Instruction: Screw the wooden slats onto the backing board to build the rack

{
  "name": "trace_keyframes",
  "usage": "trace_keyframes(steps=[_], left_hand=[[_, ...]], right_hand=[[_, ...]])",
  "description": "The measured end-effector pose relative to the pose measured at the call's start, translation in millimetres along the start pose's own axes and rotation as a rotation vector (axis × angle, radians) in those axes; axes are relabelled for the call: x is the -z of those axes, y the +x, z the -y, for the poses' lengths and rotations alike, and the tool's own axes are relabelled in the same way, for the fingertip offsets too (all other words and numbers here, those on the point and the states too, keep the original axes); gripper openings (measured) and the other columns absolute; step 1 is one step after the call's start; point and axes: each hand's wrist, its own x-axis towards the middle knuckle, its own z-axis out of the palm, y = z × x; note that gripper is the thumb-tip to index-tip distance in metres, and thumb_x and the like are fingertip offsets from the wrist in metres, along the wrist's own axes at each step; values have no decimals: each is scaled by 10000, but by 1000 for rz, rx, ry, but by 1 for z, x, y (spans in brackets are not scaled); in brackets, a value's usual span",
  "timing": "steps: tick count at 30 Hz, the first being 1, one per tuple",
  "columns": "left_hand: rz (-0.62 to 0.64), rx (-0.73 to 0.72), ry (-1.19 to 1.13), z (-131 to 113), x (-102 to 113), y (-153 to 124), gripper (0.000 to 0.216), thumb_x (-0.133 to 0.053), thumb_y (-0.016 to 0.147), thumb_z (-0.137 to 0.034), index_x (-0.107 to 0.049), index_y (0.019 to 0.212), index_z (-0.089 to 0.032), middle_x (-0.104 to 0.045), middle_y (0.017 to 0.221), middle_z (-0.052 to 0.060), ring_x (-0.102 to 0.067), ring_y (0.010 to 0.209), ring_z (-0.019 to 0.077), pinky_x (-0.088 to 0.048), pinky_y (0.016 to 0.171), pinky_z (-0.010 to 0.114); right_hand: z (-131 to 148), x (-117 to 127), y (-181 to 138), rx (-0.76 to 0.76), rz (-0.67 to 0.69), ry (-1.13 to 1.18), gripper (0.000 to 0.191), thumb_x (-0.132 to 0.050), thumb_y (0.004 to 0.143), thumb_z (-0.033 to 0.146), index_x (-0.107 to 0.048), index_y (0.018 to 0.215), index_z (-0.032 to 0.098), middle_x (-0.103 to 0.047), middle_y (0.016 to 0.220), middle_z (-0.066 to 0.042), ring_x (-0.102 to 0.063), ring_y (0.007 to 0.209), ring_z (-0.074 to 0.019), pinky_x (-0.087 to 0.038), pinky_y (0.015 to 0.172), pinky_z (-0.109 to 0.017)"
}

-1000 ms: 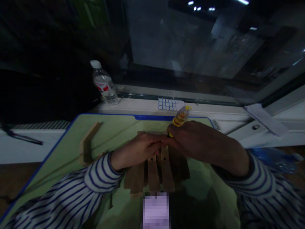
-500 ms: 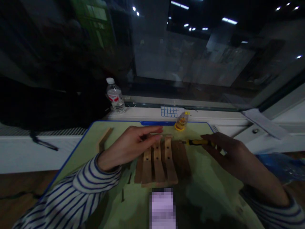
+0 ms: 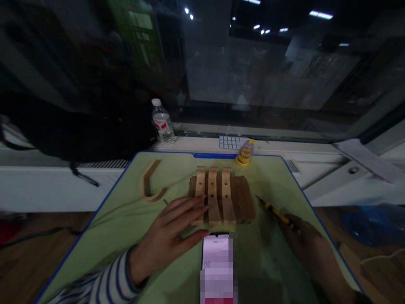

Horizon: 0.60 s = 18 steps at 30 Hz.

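Note:
My left hand (image 3: 172,234) is open, its fingers stretched over the lower part of the leftmost wooden hook (image 3: 200,183). Whether the fingertips touch the wood I cannot tell. That hook, a middle one (image 3: 212,188) and a right one (image 3: 226,190) lie side by side on a brown wooden board (image 3: 245,200), each with dark holes. In my right hand (image 3: 310,249) is a screwdriver (image 3: 278,215) with a yellow and black handle, its tip pointing up-left, just right of the board. A small dark piece, perhaps a screw (image 3: 166,202), shows beside my left fingers.
Another wooden hook (image 3: 146,181) lies loose on the table (image 3: 272,177) at the left. A phone (image 3: 216,257) is at the front. At the back edge stands a small yellow-capped bottle (image 3: 246,153). A water bottle (image 3: 163,122) and a blue-gridded sheet (image 3: 230,142) are on the windowsill.
My left hand has come down from the hooks' upper ends to their lower part. My right hand has drawn the screwdriver lower, off the board. The view has shifted slightly.

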Motion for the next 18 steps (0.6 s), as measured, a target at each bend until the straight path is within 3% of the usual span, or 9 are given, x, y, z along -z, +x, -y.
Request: trace_keyframes(steps=[3, 6, 9, 13, 15, 18], left_hand=[[-17, -13, 19, 3, -13, -10, 440, -680, 818, -287, -559, 1221, -160, -612, 1240, 122, -551, 1177, 247, -524, 925, 438], [-28, -30, 13, 7, -22, -14, 407, -672, 825, -250, -564, 1207, -160, -629, 1217, 111, -554, 1174, 237, -522, 923, 424], [-46, -50, -39, 8, -26, -16, 331, -631, 858, -219, -571, 1173, -141, -661, 1157, 102, -571, 1152, 215, -517, 929, 405], [-39, -49, -81, 6, -23, -16, 242, -583, 894, -228, -597, 1122, -147, -692, 1097, 80, -597, 1118, 193, -517, 935, 377], [-45, -36, -84, 5, -20, -14, 239, -584, 894, -245, -607, 1115, -156, -707, 1064, 66, -617, 1089, 185, -527, 924, 361], [-50, 7, -88, 1, -15, -9, 217, -611, 876, -279, -627, 1080, -205, -729, 1007, 9, -651, 1026, 148, -546, 910, 307]], right_hand=[[-3, -1, -1, 47, -5, -48, 346, -489, 896, 420, -613, 1100, 171, -710, 984, -125, -688, 832, -271, -560, 706, -406], [13, 2, 4, 112, -65, -82, 380, -527, 875, 412, -588, 1152, 158, -663, 1134, -145, -630, 1001, -310, -508, 838, -486], [56, 8, 17, 371, -181, -62, 377, -579, 863, 296, -558, 1208, 146, -651, 1171, -145, -620, 1012, -267, -507, 826, -423], [116, 15, 37, 591, -110, 58, 286, -530, 883, 212, -590, 1150, 130, -690, 1112, -115, -642, 930, -225, -509, 749, -367], [130, 17, 43, 637, -101, 83, 227, -510, 879, 163, -624, 1073, 127, -703, 1098, -102, -645, 946, -222, -509, 735, -352], [129, 19, 47, 670, -34, 75, 223, -494, 881, 152, -647, 1041, 125, -703, 1105, -107, -652, 948, -221, -519, 714, -340]])
